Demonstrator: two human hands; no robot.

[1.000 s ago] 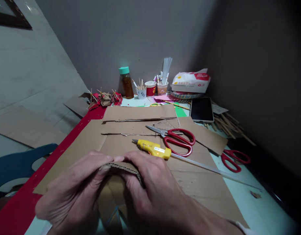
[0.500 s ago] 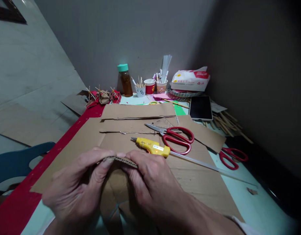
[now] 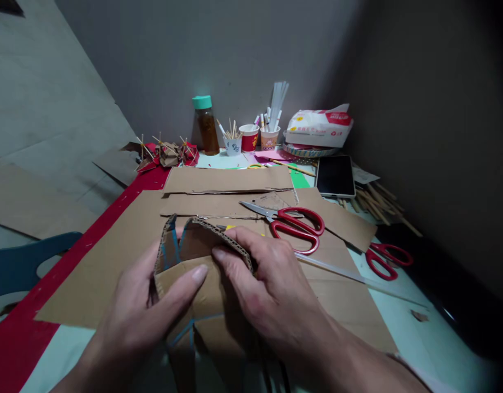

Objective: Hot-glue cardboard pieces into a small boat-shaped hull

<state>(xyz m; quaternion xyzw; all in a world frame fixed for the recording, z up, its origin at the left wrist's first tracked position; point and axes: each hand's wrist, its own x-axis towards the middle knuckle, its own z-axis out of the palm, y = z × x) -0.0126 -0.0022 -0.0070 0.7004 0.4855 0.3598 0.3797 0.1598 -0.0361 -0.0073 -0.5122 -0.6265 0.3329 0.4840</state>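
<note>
A bent piece of cardboard (image 3: 210, 292) with blue lines and slits cut into it is held up close to me between both hands. My left hand (image 3: 147, 305) grips its left side, with the thumb flat on the inner face and the fingers behind. On its right edge, my right hand (image 3: 259, 278) pinches the board between thumb and fingers. Just beyond lie red-handled scissors (image 3: 294, 224), blades pointing left. The yellow glue gun (image 3: 245, 230) is mostly hidden behind my right hand; its clear glue stick (image 3: 333, 268) sticks out to the right.
Flat cardboard sheets (image 3: 99, 256) cover much of the table. A second pair of scissors (image 3: 388, 261) lies right, near a tablet (image 3: 335, 176) and wooden sticks (image 3: 378, 207). At the back stand a bottle (image 3: 207, 128), paper cups (image 3: 249, 139) and a tissue pack (image 3: 319, 128). A blue chair (image 3: 30, 265) is at left.
The cardboard has come up and tilted, so more of its blue-lined faces shows and it covers most of the glue gun with my right hand. My left thumb has moved onto its inner face.
</note>
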